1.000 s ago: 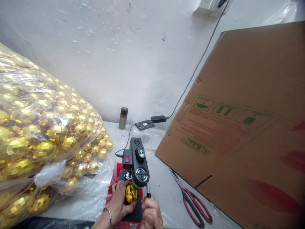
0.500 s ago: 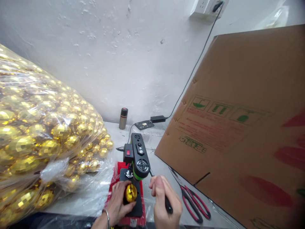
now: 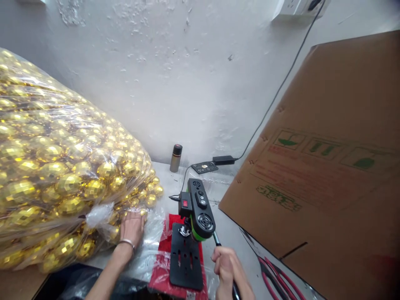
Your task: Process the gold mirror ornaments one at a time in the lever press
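A small black and green bench drill (image 3: 200, 208) stands on a black slotted base plate (image 3: 186, 260) over a red cloth (image 3: 161, 271). My right hand (image 3: 226, 266) is closed round the drill's black lever handle (image 3: 216, 239) at the machine's right side. Nothing lies on the base plate. My left hand (image 3: 133, 228), with a bangle on the wrist, reaches left to the mouth of a big clear plastic bag of gold mirror balls (image 3: 62, 175). Its fingertips press against the plastic and the balls; whether they hold anything I cannot make out.
A large brown cardboard box (image 3: 328, 166) leans close on the right. Red-handled scissors (image 3: 278, 281) lie at its foot. By the white wall stand a small bottle (image 3: 176, 157), a black power adapter (image 3: 223, 160) and a flat black controller (image 3: 204, 167), with a cable running up to a socket (image 3: 300, 6).
My left hand has left the base plate, where it held a gold ball, and moved left to the bag. The ball is gone from the plate. My right hand has kept hold of the lever.
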The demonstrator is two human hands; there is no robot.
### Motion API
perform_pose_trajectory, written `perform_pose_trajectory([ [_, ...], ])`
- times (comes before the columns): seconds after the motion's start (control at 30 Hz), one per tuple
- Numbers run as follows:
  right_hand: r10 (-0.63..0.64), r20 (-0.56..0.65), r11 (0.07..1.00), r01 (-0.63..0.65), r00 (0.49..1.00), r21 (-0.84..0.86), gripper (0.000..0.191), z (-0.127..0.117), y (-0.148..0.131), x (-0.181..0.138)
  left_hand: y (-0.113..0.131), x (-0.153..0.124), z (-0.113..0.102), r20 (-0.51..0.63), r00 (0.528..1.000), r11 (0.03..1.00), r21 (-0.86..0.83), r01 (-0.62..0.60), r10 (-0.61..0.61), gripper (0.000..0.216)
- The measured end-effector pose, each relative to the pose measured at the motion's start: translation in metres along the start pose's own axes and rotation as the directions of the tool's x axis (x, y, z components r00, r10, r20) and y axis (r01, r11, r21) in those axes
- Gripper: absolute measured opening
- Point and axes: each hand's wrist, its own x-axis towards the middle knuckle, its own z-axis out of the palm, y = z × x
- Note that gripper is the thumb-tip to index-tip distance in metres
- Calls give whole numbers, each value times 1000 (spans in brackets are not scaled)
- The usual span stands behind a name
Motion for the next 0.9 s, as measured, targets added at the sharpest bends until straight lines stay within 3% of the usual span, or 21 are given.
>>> perform_pose_trajectory([
  [0.1, 5, 8, 1000, -5, 1000, 8, 33, -2, 4, -1, 3, 25, 0, 62, 998, 1000, -26, 9, -7, 24],
  [0.17, -11, 23, 1000, 11, 1000, 18, 34, -5, 9, -1, 4, 25, 5, 87, 996, 998, -55, 11, -6, 19],
  [0.27, -134, 119, 991, 132, 984, 19, 32, -13, 17, 5, 7, 20, 6, 99, 995, 993, -113, 23, -12, 17],
  [0.37, -233, 192, 972, 232, 953, 24, 30, -19, 22, 14, 7, 13, -3, 92, 995, 981, -186, 47, -30, 21],
  [0.43, -232, 195, 972, 232, 953, 23, 29, -20, 22, 19, 6, 2, -11, 79, 996, 970, -239, 55, -38, 30],
  [0.5, -229, 203, 973, 229, 952, 24, 29, -20, 21, 22, 5, -16, -17, 80, 994, 908, -408, 96, -70, 46],
  [0.57, -228, 206, 973, 228, 952, 23, 29, -19, 19, 22, 6, -41, -19, 157, 976, 708, -671, 219, -153, 61],
  [0.63, -229, 197, 973, 229, 953, 25, 29, -18, 18, 22, 10, -66, -18, 333, 917, 381, -836, 395, -220, 66],
  [0.73, -215, 188, 977, 213, 958, 28, 29, -17, 18, 21, 23, -94, -14, 584, 776, 6, -798, 603, -238, 53],
  [0.8, -197, 194, 980, 195, 961, 31, 30, -17, 18, 21, 33, -102, -12, 669, 704, -156, -742, 652, -237, 40],
  [0.83, -192, 199, 981, 190, 961, 32, 31, -17, 17, 21, 38, -104, -10, 685, 690, -213, -728, 651, -233, 35],
  [0.9, -178, 204, 984, 176, 963, 26, 31, -16, 15, 21, 49, -104, -6, 673, 708, -269, -738, 619, -214, 34],
])
